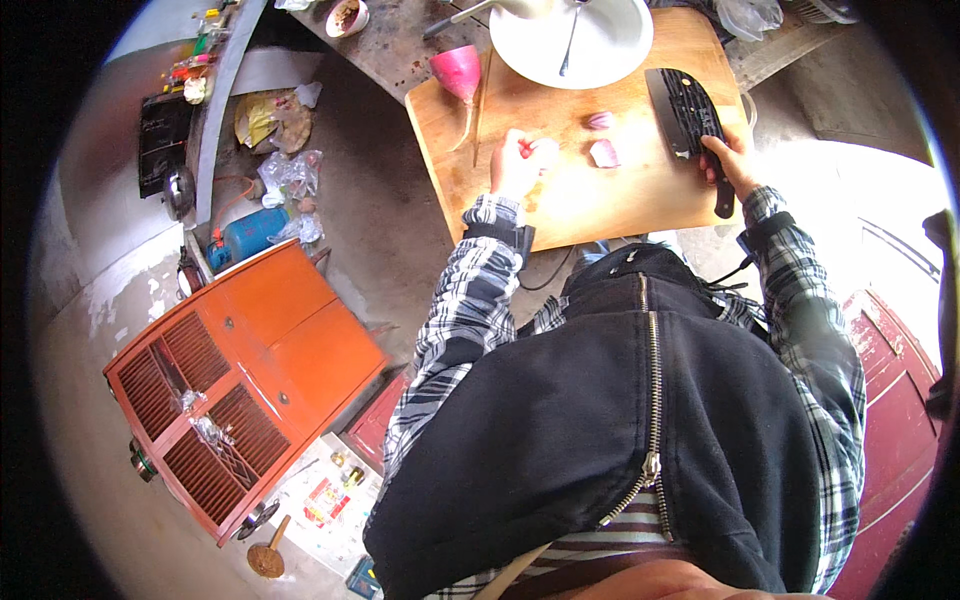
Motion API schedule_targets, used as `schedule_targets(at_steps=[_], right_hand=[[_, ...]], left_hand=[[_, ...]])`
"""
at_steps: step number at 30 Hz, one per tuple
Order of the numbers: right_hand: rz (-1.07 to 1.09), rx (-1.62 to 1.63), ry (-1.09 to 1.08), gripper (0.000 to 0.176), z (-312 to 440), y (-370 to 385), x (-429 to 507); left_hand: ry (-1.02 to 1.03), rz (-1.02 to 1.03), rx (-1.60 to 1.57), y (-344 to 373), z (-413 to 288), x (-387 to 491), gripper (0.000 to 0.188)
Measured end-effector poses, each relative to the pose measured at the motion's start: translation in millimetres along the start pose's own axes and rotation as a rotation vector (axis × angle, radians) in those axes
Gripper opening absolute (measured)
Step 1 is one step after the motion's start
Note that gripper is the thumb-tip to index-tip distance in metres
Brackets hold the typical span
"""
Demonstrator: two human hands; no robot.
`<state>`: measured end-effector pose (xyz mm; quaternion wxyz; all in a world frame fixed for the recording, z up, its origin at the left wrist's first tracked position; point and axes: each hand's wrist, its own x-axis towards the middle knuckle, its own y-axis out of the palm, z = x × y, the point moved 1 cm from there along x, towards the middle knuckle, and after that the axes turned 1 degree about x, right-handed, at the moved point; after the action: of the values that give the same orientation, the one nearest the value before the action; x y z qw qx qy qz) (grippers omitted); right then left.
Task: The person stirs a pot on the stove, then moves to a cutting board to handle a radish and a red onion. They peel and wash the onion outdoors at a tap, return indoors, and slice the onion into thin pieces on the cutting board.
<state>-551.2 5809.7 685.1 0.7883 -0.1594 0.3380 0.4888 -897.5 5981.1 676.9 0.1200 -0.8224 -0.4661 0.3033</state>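
Observation:
My right hand (727, 161) grips the dark handle of a cleaver (686, 109), its broad black-patterned blade over the right side of a wooden cutting board (555, 214). My left hand (511, 165) is over the board's left half, fingers curled around a pale pinkish onion piece (547, 153), washed out by bright light. Between the hands lie a purple onion wedge (601, 120) and another onion piece (604, 154). Beyond my left hand are a pink, radish-like root (457, 69) with a long pale tail and wooden chopsticks (481, 112).
A white bowl (626, 56) with a metal utensil inside sits on the board's far edge. Beyond it is a small cup (347, 18) with brown contents. To the left stand an orange cabinet (300, 300), a blue gas cylinder (256, 232) and plastic bags (292, 178).

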Motion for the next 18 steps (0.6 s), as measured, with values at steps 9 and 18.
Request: schedule_targets(at_steps=[9,18], right_hand=[[-0.022,-0.031,-0.025,0.013,1.4,2.2,1.0],[-0.027,-0.039,0.000,0.012,2.1,3.4,-2.6]], left_hand=[[0.403,-0.209,0.586,2.4,-12.6,-28.1,0.042],[0.210,-0.248,0.587,3.3,-22.5,-47.4,0.062]])
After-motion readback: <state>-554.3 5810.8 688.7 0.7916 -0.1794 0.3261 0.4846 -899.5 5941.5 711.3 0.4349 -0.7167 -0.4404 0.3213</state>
